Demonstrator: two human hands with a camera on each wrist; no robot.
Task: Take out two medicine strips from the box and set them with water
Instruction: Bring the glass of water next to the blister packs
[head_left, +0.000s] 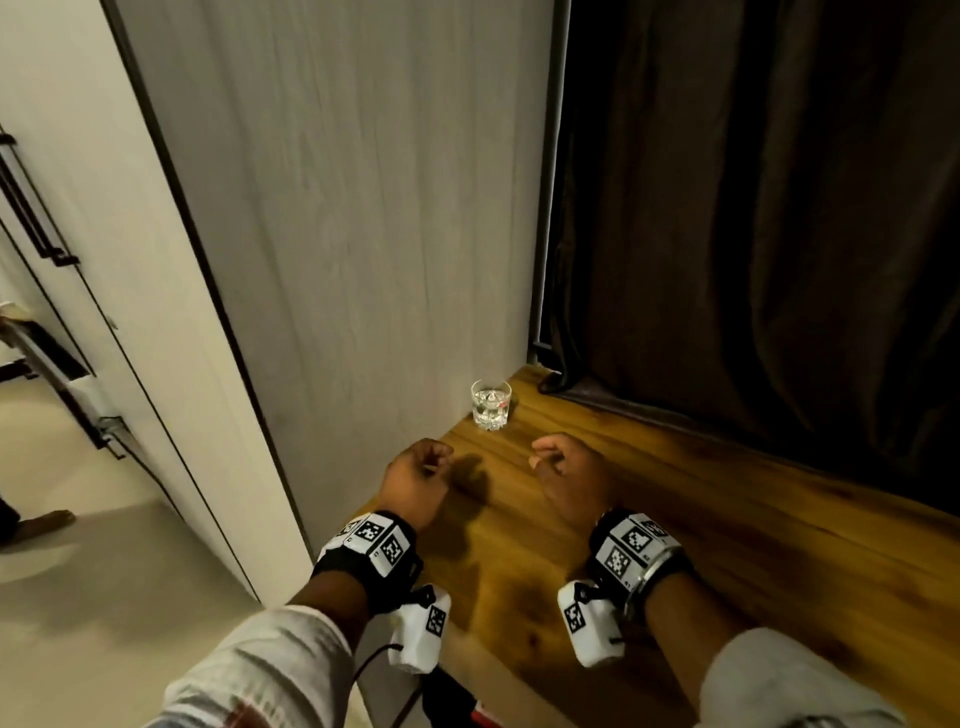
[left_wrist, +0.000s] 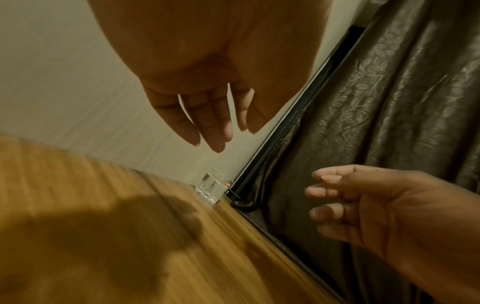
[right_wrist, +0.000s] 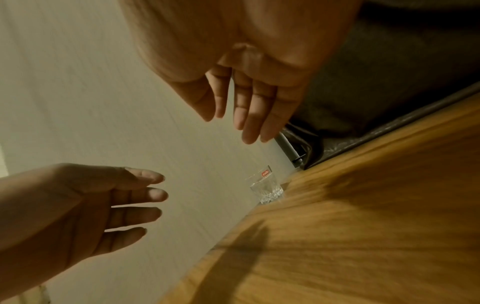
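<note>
- Wood-grain tabletop (head_left: 727, 545), warm brown, lies under both forearms; pale sleeves (head_left: 270, 670) cover the arms nearest the camera.
- Each wrist carries a black strap with white blocks printed in black square-code markers (head_left: 376, 540); no words can be read on them.
- The left hand (head_left: 415, 480) hangs above the table with fingers loosely bent and nothing in it; it casts a shadow on the wood.
- The right hand (head_left: 571, 480) hovers beside it, apart from it, fingers relaxed and likewise holding nothing.
- Beyond the hands, a cut-pattern glass of water (head_left: 491, 404) stands upright on the table's far corner, just beside the pale panelled wall (head_left: 363, 208).
- The right wrist view shows a small red label on the glass (right_wrist: 265, 173) reading "cello".
- A dark curtain (head_left: 753, 208) with a leaf pattern hangs along the table's far edge, to the right of the glass.
- No medicine strips or box appear in any view.
</note>
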